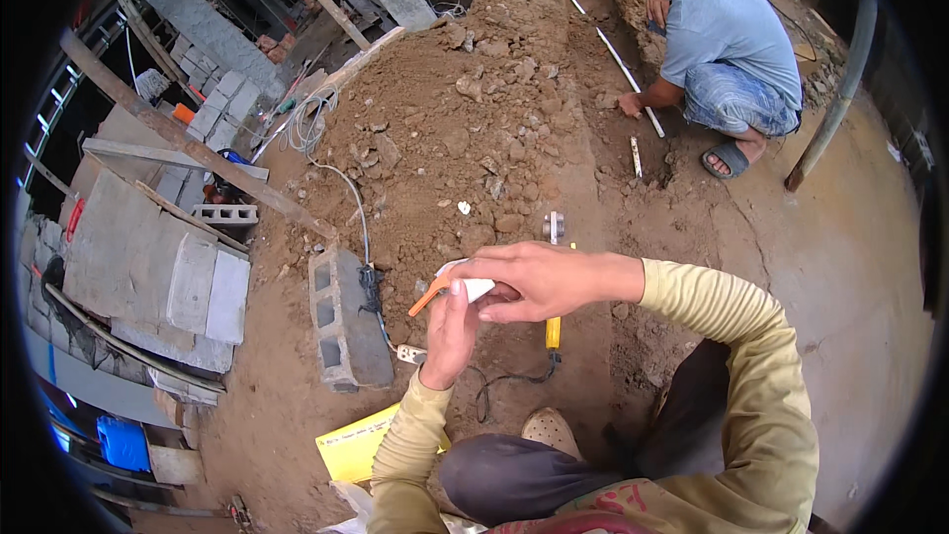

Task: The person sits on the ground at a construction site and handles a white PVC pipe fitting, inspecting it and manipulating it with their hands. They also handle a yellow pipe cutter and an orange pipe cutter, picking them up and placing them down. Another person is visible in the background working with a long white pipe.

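Note:
A small white plastic piece (pixel 478 289) with a slanting orange part (pixel 429 297) is between my two hands, over the bare soil; its exact kind is unclear. From below, my left hand (pixel 450 338) pinches it with fingers pointing up. My right hand (pixel 547 280) reaches across from the right, its fingers closed round the top of the same piece and partly hiding it. Under my right hand lies a corded tool with a yellow handle (pixel 553 332) and round metal heads (pixel 554 227) at its far end; my hand and wrist cover its middle.
Left of my hands stands a hollow concrete block (pixel 354 321), beside a white power outlet (pixel 409 354) on a cable. A yellow sheet (pixel 358 445) lies near my left forearm. Rubble (pixel 465 138) is heaped ahead. At the far right a co-worker (pixel 732 40) squats, touching a white pipe (pixel 629 77).

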A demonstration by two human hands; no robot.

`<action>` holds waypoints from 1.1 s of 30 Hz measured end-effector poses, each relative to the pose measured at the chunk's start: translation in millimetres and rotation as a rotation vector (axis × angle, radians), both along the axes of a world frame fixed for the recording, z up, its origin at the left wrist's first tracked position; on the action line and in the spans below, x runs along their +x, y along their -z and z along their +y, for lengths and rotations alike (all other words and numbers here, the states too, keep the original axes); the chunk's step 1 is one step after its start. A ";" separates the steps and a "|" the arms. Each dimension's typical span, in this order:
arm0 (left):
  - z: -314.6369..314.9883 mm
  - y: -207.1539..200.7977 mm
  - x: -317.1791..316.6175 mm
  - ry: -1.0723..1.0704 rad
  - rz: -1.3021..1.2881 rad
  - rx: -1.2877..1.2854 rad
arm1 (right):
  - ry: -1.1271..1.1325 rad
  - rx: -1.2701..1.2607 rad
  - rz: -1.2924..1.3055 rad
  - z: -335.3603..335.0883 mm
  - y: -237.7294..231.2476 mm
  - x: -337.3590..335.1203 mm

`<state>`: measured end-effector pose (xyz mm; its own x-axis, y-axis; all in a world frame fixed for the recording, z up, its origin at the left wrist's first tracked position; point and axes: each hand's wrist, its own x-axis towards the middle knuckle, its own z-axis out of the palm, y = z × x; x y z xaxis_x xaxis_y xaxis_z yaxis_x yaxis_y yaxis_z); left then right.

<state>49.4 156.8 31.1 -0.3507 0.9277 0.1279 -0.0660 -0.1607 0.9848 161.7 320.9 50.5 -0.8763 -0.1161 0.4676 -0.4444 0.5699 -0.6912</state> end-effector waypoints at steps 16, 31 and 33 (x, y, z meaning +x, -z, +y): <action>-78.9 -9.8 36.2 -0.065 0.375 -0.477 | 0.856 -0.708 -0.113 190.1 135.0 77.4; -163.8 10.5 72.3 -0.108 0.137 -0.337 | 1.234 -1.301 0.551 284.0 168.1 187.0; -161.3 12.7 69.8 -0.067 0.111 -0.321 | 1.290 -1.223 0.443 263.1 192.2 173.9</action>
